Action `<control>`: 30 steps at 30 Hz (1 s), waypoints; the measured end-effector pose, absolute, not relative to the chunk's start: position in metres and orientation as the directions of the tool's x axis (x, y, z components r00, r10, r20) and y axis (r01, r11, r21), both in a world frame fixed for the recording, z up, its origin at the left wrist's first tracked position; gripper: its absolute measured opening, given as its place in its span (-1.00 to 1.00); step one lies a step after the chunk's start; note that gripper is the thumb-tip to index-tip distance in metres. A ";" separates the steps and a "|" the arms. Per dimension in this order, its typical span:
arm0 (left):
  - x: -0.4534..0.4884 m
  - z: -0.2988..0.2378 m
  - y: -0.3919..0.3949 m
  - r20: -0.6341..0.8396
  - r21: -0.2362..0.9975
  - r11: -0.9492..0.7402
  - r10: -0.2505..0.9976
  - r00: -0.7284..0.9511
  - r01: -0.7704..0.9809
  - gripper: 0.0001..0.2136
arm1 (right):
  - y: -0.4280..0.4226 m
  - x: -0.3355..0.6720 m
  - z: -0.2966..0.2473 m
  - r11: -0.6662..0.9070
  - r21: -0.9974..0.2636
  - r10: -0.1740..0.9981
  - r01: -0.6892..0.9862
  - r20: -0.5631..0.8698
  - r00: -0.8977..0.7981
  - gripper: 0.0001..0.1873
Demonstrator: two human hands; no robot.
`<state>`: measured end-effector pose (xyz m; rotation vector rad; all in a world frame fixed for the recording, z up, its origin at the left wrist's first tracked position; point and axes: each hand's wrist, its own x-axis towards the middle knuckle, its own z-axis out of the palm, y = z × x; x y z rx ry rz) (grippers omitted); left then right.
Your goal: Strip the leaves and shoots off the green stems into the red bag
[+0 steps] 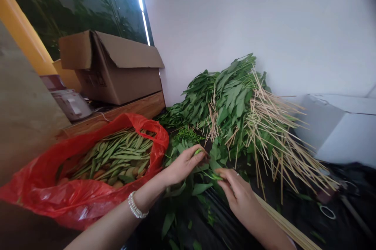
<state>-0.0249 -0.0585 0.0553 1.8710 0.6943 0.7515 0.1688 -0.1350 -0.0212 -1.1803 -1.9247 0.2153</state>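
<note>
My left hand (183,165), with a pearl bracelet at the wrist, pinches a small green leaf (198,151) between fingers and thumb. My right hand (237,193) is closed on another green leaf (216,176) just beside it. Both hands hover over loose leaves on a dark plastic sheet (293,211), in front of a big pile of leafy greens (226,101). Thin bamboo skewers (270,136) stick out of that pile toward the right.
A red plastic bag (53,191) at the left holds several rolled green leaf pieces (117,158). Behind it stand a cardboard box (117,69) on a wooden ledge and a small scale. A white box (340,128) sits at the right; more skewers (288,226) lie under my right forearm.
</note>
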 end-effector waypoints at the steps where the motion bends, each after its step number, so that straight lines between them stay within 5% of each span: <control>1: -0.023 0.054 -0.063 0.198 0.895 -0.409 0.722 0.663 0.179 -0.72 | -0.135 0.168 -0.022 0.523 -0.556 0.805 0.646 0.571 -0.160 -0.83; 6: -0.012 0.047 -0.084 0.172 0.623 -0.675 0.612 0.772 0.396 -0.80 | -0.136 0.164 -0.024 0.487 -0.574 0.792 0.658 0.608 -0.056 -0.96; 8: -0.012 0.046 -0.084 0.147 0.609 -0.688 0.587 0.796 0.394 -0.82 | -0.136 0.166 -0.022 0.495 -0.535 0.767 0.684 0.640 -0.054 -0.95; 13: -0.026 0.065 -0.056 0.134 0.954 -0.279 0.724 0.677 0.109 -0.73 | -0.135 0.176 -0.016 0.450 -0.472 0.723 0.758 0.691 0.002 -0.84; 17: -0.039 0.085 -0.038 0.100 0.984 0.019 0.766 0.635 -0.178 -0.70 | -0.133 0.180 -0.017 0.451 -0.396 0.664 0.800 0.747 -0.005 -0.81; 21: -0.043 0.090 -0.035 0.012 0.969 0.161 0.732 0.682 -0.189 -0.71 | -0.133 0.179 -0.020 0.470 -0.305 0.609 0.828 0.792 -0.054 -0.81; 24: -0.045 0.097 -0.022 -0.034 0.982 0.147 0.752 0.658 -0.117 -0.69 | -0.133 0.179 -0.019 0.465 -0.261 0.592 0.846 0.802 -0.078 -0.81; 30: -0.052 0.129 0.041 -0.037 0.944 -0.091 0.927 0.374 0.317 -0.76 | -0.132 0.180 -0.018 0.454 -0.233 0.591 0.860 0.801 -0.095 -0.81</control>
